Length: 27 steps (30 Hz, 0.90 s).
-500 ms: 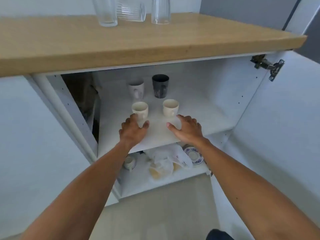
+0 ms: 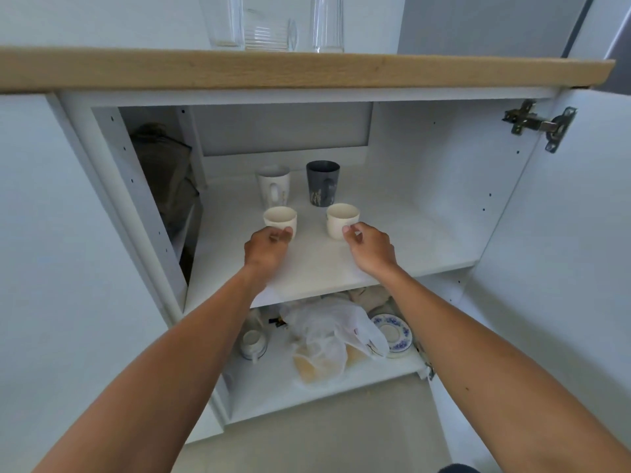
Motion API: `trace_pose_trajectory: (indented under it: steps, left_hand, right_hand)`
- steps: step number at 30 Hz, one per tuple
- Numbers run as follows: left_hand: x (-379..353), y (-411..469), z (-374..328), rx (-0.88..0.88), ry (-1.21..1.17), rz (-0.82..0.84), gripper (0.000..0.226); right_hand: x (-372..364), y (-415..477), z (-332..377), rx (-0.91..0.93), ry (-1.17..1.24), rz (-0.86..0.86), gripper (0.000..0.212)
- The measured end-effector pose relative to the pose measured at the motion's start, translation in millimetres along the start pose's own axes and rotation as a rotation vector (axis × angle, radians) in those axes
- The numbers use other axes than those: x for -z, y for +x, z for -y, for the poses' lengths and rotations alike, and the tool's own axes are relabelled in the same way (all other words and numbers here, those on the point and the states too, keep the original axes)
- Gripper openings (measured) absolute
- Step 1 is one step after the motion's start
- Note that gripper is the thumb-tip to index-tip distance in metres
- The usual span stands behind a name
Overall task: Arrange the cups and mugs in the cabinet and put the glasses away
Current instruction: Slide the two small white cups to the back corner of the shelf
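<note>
Since half a second ago both hands have lifted off the shelf and drawn back a little from the two cream cups, and the view has dropped, so more of the cabinet shows.

On the upper shelf [image 2: 392,264] four pieces stand in two rows. At the back, the white mug [image 2: 274,186] is on the left and the grey mug [image 2: 322,183] on the right, both upright, handles forward. In front, the left cup [image 2: 280,218] and the right cup [image 2: 342,220] stand upright and well apart.

The left hand [image 2: 264,249] is loosely curled, fingertips touching or just short of the left cup's near wall; I cannot tell whether it grips. The right hand [image 2: 370,249] is likewise half-closed, thumb and forefinger at the right cup's near side, holding nothing clearly.

So the cups and mugs look nearly arranged, perhaps with a last nudge under way. The glasses are not yet put away: the left glass [image 2: 222,22], the ribbed glass [image 2: 269,34] and the right glass [image 2: 327,23] stand on the tabletop [image 2: 444,71] above. On the lower shelf a small cup [image 2: 253,343], a plastic bag [image 2: 327,332] and a blue-patterned saucer [image 2: 392,332] lie untouched.
</note>
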State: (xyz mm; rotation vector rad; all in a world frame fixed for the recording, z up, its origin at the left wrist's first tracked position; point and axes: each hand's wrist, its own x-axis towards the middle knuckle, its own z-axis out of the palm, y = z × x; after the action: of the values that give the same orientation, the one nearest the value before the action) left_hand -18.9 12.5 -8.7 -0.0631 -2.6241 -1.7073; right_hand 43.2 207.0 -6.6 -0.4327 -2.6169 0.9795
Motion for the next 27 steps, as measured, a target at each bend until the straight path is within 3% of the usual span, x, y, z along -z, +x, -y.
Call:
trace_pose_trajectory:
  steps: [12, 17, 22, 27]
  left_hand:
    - [-26.3, 2.6, -17.3, 0.155, -0.241, -0.207, 0.031]
    - [-25.7, 4.1, -15.2, 0.153, -0.234, -0.24, 0.018]
    - [-25.1, 5.5, -8.4, 0.104, -0.34, -0.2, 0.024]
    - [-27.9, 11.2, -3.8, 0.068, -0.423, -0.112, 0.014]
  right_hand:
    - [-9.5, 18.0, 5.9, -0.182, 0.403, -0.073, 0.039]
    - [-10.1, 18.6, 8.5, -0.307, 0.603, -0.023, 0.022]
    - [-11.4, 17.8, 10.4, -0.367, 0.825, -0.041, 0.023]
    - [-1.8, 15.1, 2.0, -0.354, 0.898, -0.141, 0.021]
